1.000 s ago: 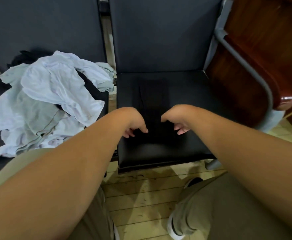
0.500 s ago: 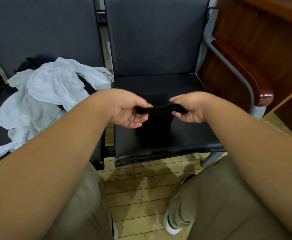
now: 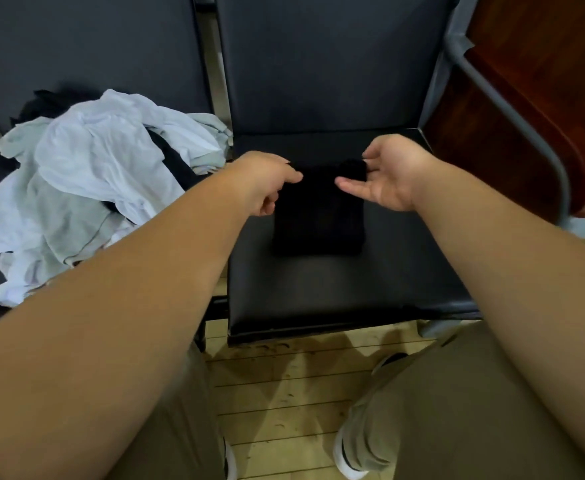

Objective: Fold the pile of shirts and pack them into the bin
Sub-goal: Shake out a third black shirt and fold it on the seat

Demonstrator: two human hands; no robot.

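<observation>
A black shirt (image 3: 319, 216), folded into a small rectangle, lies on the black seat (image 3: 336, 289) of the middle chair. My left hand (image 3: 267, 181) is palm down at the shirt's far left corner, its outstretched fingertips touching the cloth. My right hand (image 3: 384, 174) is palm up at the far right corner. That corner sits loosely between its thumb and fingers. A pile of unfolded shirts (image 3: 86, 188), white and pale grey with some black cloth in it, is heaped on the seat to the left. No bin is in view.
A grey metal armrest (image 3: 513, 109) and dark wooden furniture (image 3: 526, 98) stand close on the right. Chair backs (image 3: 319, 57) rise behind the seats. Below are a pale plank floor (image 3: 284, 403), my khaki-trousered legs and a white shoe (image 3: 350, 462).
The hands lifted the shirt's near edge from the seat, carried it away from me and laid it over the far part, halving the shirt. The left hand's grip has loosened.
</observation>
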